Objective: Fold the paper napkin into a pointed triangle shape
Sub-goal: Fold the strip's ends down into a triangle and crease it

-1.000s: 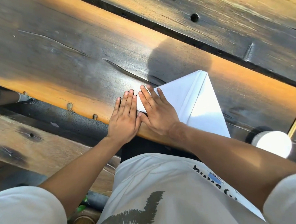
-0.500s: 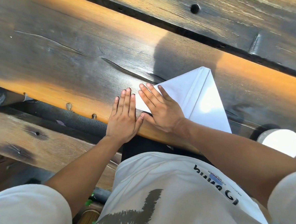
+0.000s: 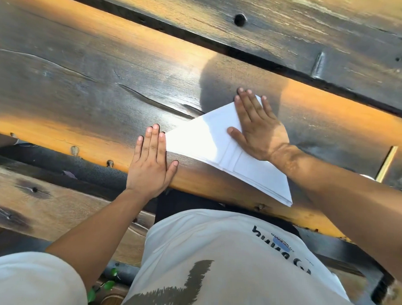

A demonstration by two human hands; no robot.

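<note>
A white paper napkin, folded into a flat triangle, lies on the dark wooden plank near its front edge. One point sits at the left, one at the lower right, and the far corner is under my fingers. My right hand presses flat on the napkin's far right part, fingers spread. Just left of the napkin's left point rests my left hand, flat on the plank with its fingertips beside the tip. Neither hand grips anything.
A gap separates this plank from another plank behind. A thin yellow stick lies at the right edge. A lower bench board runs at the left, below the table edge.
My right hand slid from the napkin's left point up to its far right corner, flattening it. The left hand stayed near the left tip. The camera view shifted a little.
</note>
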